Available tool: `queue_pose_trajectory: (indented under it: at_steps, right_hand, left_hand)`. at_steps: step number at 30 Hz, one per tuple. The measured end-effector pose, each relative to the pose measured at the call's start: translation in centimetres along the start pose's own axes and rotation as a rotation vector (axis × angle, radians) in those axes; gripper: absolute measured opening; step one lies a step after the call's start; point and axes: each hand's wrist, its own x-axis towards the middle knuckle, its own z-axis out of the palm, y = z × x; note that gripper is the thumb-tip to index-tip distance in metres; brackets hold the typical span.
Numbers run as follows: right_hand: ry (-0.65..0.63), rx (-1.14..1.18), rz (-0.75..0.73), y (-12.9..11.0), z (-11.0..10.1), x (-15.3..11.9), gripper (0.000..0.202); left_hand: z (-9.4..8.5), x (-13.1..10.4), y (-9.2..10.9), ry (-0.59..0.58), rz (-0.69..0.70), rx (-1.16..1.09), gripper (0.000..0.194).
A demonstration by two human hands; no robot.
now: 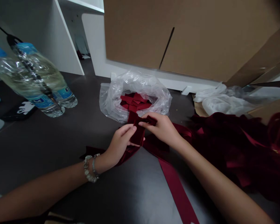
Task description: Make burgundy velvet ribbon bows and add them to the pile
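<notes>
Dark red velvet ribbon (138, 134) is folded between my two hands at the middle of the view. My left hand (121, 141) pinches its left side, thumb on top and fingers beneath. The thumb and fingers of my right hand (160, 126) close on its upper right part. A long strip of red ribbon (175, 186) trails over the dark table toward the lower right, and another end sticks out left of my left wrist. Just beyond my hands, a clear plastic bag (107, 104) stands open, with short red ribbon pieces (136, 101) inside.
A large heap of dark red velvet ribbon (219, 149) covers the right side of the table (95, 202). Two bottles (46, 77) with blue caps stand at the left, near a black phone-like item (23, 110). Cardboard (177, 37) rises behind, with crumpled plastic (224, 101) at the right.
</notes>
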Motion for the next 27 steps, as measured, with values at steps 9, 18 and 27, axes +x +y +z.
queue_pose_trajectory:
  at_steps: [9, 18, 27]
  right_hand:
    - [0.314, -0.221, -0.025, 1.7, -1.9, 6.1, 0.014]
    - [0.037, -0.559, 0.137, 3.8, -0.4, 10.7, 0.032]
    - [-0.045, -0.58, 0.15, 5.2, -0.9, 9.9, 0.015]
  left_hand:
    - [0.3, -0.4, -0.2, -0.111, 0.051, 0.249, 0.024]
    - [0.0, -1.7, 0.0, -0.272, 0.655, 1.151, 0.026]
    - [-0.5, -1.4, 0.1, -0.179, 0.68, 1.49, 0.018]
